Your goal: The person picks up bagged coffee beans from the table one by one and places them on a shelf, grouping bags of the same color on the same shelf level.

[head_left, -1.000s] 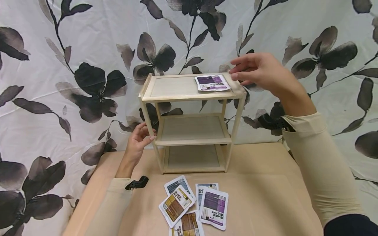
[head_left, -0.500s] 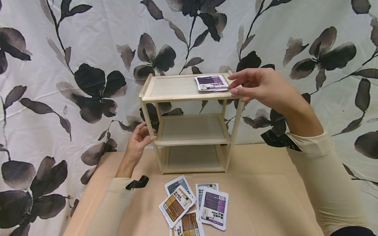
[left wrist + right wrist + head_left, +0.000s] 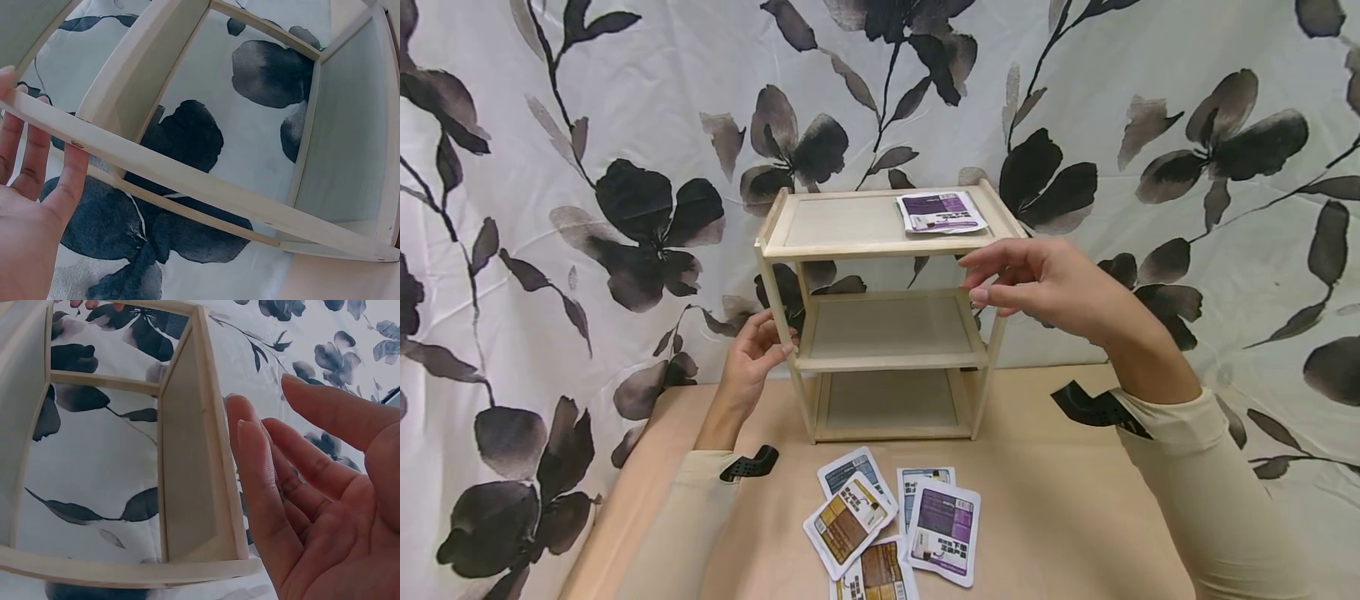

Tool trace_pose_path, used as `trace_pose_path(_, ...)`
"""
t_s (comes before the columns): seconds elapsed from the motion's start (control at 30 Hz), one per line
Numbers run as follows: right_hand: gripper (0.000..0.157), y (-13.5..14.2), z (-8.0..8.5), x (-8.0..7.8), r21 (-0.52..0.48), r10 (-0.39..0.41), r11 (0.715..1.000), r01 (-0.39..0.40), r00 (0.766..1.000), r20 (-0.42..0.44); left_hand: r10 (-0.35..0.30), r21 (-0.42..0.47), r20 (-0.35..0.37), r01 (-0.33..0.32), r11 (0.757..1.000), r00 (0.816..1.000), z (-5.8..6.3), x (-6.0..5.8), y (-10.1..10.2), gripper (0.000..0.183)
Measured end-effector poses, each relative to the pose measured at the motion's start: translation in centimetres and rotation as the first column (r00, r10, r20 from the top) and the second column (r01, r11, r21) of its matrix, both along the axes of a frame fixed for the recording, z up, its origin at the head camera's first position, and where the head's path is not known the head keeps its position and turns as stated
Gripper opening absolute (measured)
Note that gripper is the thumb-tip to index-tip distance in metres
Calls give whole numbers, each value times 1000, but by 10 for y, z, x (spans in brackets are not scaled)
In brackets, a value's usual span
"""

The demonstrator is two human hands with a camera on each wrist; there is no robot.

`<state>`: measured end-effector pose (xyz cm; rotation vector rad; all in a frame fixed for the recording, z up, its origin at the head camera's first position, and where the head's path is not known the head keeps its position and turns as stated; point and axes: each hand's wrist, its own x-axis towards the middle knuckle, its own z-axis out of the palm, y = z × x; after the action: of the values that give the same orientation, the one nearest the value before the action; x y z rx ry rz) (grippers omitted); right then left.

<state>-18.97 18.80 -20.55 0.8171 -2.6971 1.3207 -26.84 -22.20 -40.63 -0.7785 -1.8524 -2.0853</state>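
Note:
A small three-tier wooden shelf [image 3: 842, 221] stands on the table. My left hand [image 3: 745, 375] holds its left front post, the thumb in front and the fingers behind; the left wrist view shows these fingers [image 3: 74, 169] against the post. A white-and-purple flat packet [image 3: 942, 212] lies on the right part of the top tier. My right hand [image 3: 1052, 287] hovers by the right front post, below the top tier's level. Its fingers [image 3: 256, 456] are loosely bent with nothing between them. In the right wrist view they are close beside the shelf frame; whether they touch it I cannot tell.
On the table [image 3: 1060, 500] in front of the shelf lie several overlapping packets: a brown-and-yellow one [image 3: 850, 523], a purple one [image 3: 943, 533], another brown one [image 3: 880, 575] and blue ones [image 3: 859, 467]. A floral cloth [image 3: 662, 100] hangs behind.
My right hand has come down from beside the top tier's right edge to beside the right post under it. The left hand, shelf and packets have stayed in place.

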Motion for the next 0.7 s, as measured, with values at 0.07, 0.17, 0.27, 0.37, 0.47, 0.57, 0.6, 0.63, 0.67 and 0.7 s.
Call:
trace_pose_path(0.07,37,0,-4,0,-8,34,999,-34,999,-3,2,0,-2,-2,1000,1000,0,-1,0,53)
trace_pose_path(0.17,37,0,-10,1,-16,85,996,-85,996,-7,6,3,-3,-6,1000,1000,0,-2,1,53)
trace_pose_path(0.27,36,2,-18,2,-26,114,993,-113,993,10,10,2,-1,-10,1000,1000,1,-2,1,53)
trace_pose_path(0.37,36,3,-26,3,-33,135,990,-134,990,34,13,-4,-1,-13,1000,1000,0,-2,1,52)
trace_pose_path(0.47,37,4,-35,4,-36,144,989,-142,988,58,8,-6,2,-8,1000,1000,0,-1,1,52)
trace_pose_path(0.57,37,5,-44,4,-44,158,987,-154,983,90,3,-4,5,-3,1000,1000,-1,0,1,52)
trace_pose_path(0.6,37,5,-46,4,-49,163,986,-159,982,100,3,-5,5,-3,1000,1000,-1,-1,1,52)
trace_pose_path(0.63,37,6,-49,3,-52,169,985,-164,980,107,3,-7,6,-3,1000,1000,-1,-1,0,52)
trace_pose_path(0.67,37,6,-52,2,-55,175,984,-170,978,117,3,-5,7,-3,1000,1000,-1,-2,0,52)
trace_pose_path(0.7,37,7,-56,1,-55,183,983,-178,975,124,4,-3,8,-4,1000,1000,-1,-2,0,52)
